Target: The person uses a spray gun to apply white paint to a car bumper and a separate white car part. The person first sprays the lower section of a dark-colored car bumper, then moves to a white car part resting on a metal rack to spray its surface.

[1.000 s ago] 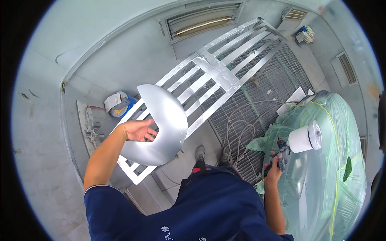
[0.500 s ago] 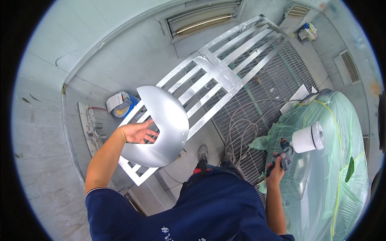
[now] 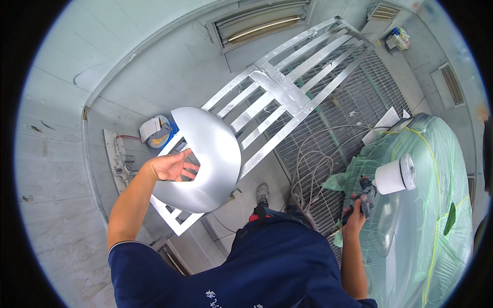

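My left hand [image 3: 179,167] is open, fingers spread, inside the notch of a curved silver body panel [image 3: 215,154], at its inner edge; whether it bears any weight is unclear. The panel is over the near end of a slatted metal rack [image 3: 280,92], which is wrapped in shiny material. At the right, my right hand [image 3: 355,215] is closed round a dark spray gun [image 3: 366,200] with a white cup [image 3: 390,177] on it, held above a large object under green plastic sheeting [image 3: 436,205].
A blue bucket [image 3: 169,128] and wall-side fittings [image 3: 118,164] lie left of the rack. Coiled hoses [image 3: 313,169] cross the floor grating [image 3: 370,87] beside my feet. White sheets [image 3: 377,128] lie by the covered object. A bin [image 3: 398,43] stands at the far corner, below wall vents.
The panel and my left hand have shifted very slightly left relative to the rack. My right hand and gun are a little farther right in the picture; the view has moved slightly.
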Available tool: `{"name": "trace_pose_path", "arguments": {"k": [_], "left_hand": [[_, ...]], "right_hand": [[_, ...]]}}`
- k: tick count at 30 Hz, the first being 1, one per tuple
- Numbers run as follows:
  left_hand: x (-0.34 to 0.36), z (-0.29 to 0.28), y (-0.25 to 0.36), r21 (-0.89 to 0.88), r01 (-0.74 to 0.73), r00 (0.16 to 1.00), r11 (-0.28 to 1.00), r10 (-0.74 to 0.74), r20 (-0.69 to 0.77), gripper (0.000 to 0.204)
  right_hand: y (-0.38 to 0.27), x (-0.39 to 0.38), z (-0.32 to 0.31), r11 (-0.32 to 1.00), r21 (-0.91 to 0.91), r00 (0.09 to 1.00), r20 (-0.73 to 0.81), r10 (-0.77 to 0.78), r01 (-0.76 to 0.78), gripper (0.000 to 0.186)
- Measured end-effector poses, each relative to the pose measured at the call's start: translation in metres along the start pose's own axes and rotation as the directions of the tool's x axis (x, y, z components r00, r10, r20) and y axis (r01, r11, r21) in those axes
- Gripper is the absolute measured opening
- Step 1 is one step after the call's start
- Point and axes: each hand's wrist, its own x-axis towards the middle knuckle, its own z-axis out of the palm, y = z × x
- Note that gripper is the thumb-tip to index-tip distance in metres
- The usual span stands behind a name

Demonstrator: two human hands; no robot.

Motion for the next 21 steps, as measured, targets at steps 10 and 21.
{"name": "trace_pose_path", "arguments": {"k": [10,21], "left_hand": [[-0.005,0.018,0.012,0.098,-0.036,0.997,0.995,0.042,-0.061,0.096],[0.026,0.022,0.037,0.148,-0.107,0.987,0.983,0.123,-0.1,0.091]], "right_hand": [[0.012,0.009,-0.01,0.999,0.045,1.0,0.02,0.003,-0.004,0.028],[0.009,0.015,-0.016,0.995,0.081,0.999,0.006,0.05,-0.051,0.027]]}}
